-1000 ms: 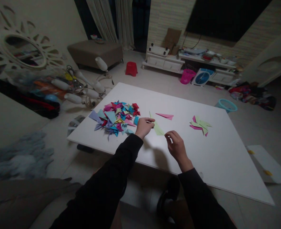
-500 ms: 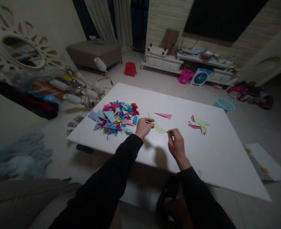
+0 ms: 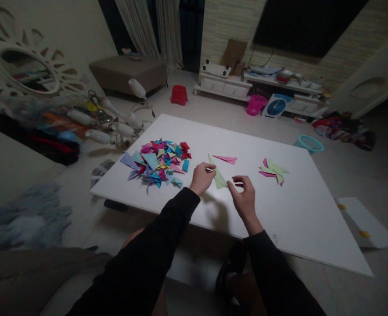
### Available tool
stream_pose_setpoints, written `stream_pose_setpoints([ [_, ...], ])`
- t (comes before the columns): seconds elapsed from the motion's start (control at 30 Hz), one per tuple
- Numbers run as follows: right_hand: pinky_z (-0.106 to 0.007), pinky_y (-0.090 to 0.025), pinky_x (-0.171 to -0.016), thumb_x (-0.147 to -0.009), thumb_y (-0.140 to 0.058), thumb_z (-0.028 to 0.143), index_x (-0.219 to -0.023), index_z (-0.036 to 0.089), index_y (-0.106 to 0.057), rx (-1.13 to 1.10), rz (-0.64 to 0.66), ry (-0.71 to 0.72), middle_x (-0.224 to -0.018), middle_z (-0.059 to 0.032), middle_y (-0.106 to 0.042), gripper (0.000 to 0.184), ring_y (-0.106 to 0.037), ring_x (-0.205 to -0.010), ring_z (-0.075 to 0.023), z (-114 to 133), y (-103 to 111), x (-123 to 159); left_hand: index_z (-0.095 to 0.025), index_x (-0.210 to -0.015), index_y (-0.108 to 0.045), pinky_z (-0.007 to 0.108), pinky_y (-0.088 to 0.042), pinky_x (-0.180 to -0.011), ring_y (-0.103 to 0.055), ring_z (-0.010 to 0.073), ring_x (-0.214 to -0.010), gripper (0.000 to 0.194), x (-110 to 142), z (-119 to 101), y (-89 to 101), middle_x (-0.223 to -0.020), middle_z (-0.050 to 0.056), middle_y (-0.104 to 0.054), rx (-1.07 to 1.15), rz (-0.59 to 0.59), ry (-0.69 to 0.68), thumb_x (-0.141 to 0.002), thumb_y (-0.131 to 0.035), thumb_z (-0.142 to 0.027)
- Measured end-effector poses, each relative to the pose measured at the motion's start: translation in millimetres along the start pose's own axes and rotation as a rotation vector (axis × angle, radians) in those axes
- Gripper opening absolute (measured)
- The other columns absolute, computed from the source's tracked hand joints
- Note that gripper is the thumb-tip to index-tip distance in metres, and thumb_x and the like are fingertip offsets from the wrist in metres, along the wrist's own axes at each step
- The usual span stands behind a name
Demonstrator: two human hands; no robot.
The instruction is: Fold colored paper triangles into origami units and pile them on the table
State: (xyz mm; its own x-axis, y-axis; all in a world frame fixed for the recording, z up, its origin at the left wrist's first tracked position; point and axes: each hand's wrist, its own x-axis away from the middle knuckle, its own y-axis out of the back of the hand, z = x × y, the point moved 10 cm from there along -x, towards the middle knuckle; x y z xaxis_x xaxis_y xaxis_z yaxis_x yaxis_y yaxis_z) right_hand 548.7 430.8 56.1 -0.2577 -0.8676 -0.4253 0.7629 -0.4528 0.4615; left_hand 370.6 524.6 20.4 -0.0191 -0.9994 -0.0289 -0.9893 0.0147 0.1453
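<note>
A folded light green paper piece (image 3: 219, 179) is pinched in my left hand (image 3: 203, 177), its narrow tip pointing away from me. My right hand (image 3: 244, 196) is at the paper's lower right corner, thumb against or very near it, with the index finger lifted and apart. Just beyond the green paper lies a folded pink paper piece (image 3: 226, 159). To the left is a heap of many-coloured folded paper pieces (image 3: 161, 162). On the right rests a pinwheel-like green and pink folded paper shape (image 3: 273, 170).
The white table (image 3: 299, 219) spans the middle. Beyond it stand a red stool (image 3: 179, 95), a pink bin (image 3: 256, 105) and a teal basket (image 3: 309, 143). A lamp with several white shades (image 3: 97, 135) is off the table's left edge.
My right thumb and index finger have come apart at the paper's corner. The green paper has turned slightly, and my left hand has shifted a little to the right.
</note>
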Motion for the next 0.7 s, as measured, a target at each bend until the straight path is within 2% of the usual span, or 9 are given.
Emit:
stream_pose_setpoints([
  [0.07,-0.037,-0.05,-0.078,-0.085,-0.066,0.033,-0.096,0.021,-0.061,0.1,0.065,0.106,-0.095,-0.0066,-0.062,0.017,-0.058,-0.089,-0.0223,11,-11,3,-0.012,-0.088,-0.075,0.029,-0.055,-0.077,-0.068,0.0158,-0.077,0.013,7,1,-17.1,-0.096,0.011,-0.074,0.036,0.065,0.002,-0.079,-0.066,-0.014],
  [0.13,-0.039,-0.049,-0.079,-0.085,-0.064,0.029,-0.096,0.021,-0.06,0.197,0.093,0.159,-0.094,-0.0071,-0.061,0.014,-0.057,-0.09,-0.0239,11,-18,4,-0.012,-0.087,-0.075,0.03,-0.056,-0.078,-0.069,0.0172,-0.081,0.015,15,3,-33.2,-0.098,0.011,-0.073,0.059,0.12,0.005,-0.084,-0.063,-0.02],
  [0.23,-0.04,-0.047,-0.079,-0.085,-0.058,0.021,-0.092,0.021,-0.061,0.302,0.086,0.179,-0.09,-0.0074,-0.063,0.008,-0.055,-0.088,-0.025,2,-19,4,-0.012,-0.089,-0.075,0.031,-0.055,-0.083,-0.07,0.0192,-0.086,0.016,23,8,-50.5,-0.1,0.013,-0.073,0.062,0.175,0.016,-0.084,-0.062,-0.021],
  [0.3,-0.039,-0.046,-0.078,-0.085,-0.055,0.017,-0.092,0.021,-0.063,0.346,0.085,0.185,-0.089,-0.0075,-0.066,0.012,-0.055,-0.087,-0.0256,-2,-17,4,-0.012,-0.092,-0.075,0.032,-0.055,-0.085,-0.071,0.0198,-0.087,0.016,26,11,-56.8,-0.1,0.013,-0.073,0.065,0.198,0.042,-0.082,-0.064,-0.02],
  [0.4,-0.039,-0.045,-0.078,-0.086,-0.053,0.015,-0.094,0.021,-0.066,0.42,0.082,0.214,-0.089,-0.0084,-0.069,0.017,-0.055,-0.089,-0.0266,-4,-14,5,-0.012,-0.094,-0.075,0.032,-0.054,-0.086,-0.071,0.0204,-0.086,0.018,29,11,-61.2,-0.094,0.012,-0.075,0.056,0.242,0.081,-0.082,-0.064,-0.02],
  [0.53,-0.036,-0.045,-0.074,-0.09,-0.05,0.019,-0.095,0.02,-0.069,0.465,0.042,0.221,-0.092,-0.0086,-0.069,0.02,-0.059,-0.085,-0.0244,-13,-7,0,-0.012,-0.099,-0.074,0.032,-0.052,-0.088,-0.07,0.0205,-0.086,0.023,33,-4,-60.5,-0.091,0.01,-0.075,-0.002,0.327,0.046,-0.083,-0.06,-0.021],
  [0.63,-0.034,-0.044,-0.07,-0.09,-0.048,0.022,-0.096,0.019,-0.07,0.473,0.001,0.198,-0.092,-0.0085,-0.069,0.023,-0.059,-0.077,-0.0218,-29,-8,-20,-0.015,-0.105,-0.071,0.03,-0.052,-0.085,-0.069,0.0189,-0.084,0.027,33,-13,-51.9,-0.093,0.008,-0.074,-0.017,0.327,0.035,-0.082,-0.058,-0.02],
  [0.7,-0.033,-0.042,-0.069,-0.089,-0.048,0.022,-0.094,0.019,-0.071,0.5,-0.007,0.195,-0.091,-0.0085,-0.068,0.023,-0.057,-0.074,-0.0209,-41,-18,-42,-0.016,-0.107,-0.069,0.029,-0.051,-0.082,-0.068,0.0181,-0.082,0.029,32,-15,-45.9,-0.093,0.007,-0.073,-0.008,0.313,0.055,-0.082,-0.057,-0.019],
])
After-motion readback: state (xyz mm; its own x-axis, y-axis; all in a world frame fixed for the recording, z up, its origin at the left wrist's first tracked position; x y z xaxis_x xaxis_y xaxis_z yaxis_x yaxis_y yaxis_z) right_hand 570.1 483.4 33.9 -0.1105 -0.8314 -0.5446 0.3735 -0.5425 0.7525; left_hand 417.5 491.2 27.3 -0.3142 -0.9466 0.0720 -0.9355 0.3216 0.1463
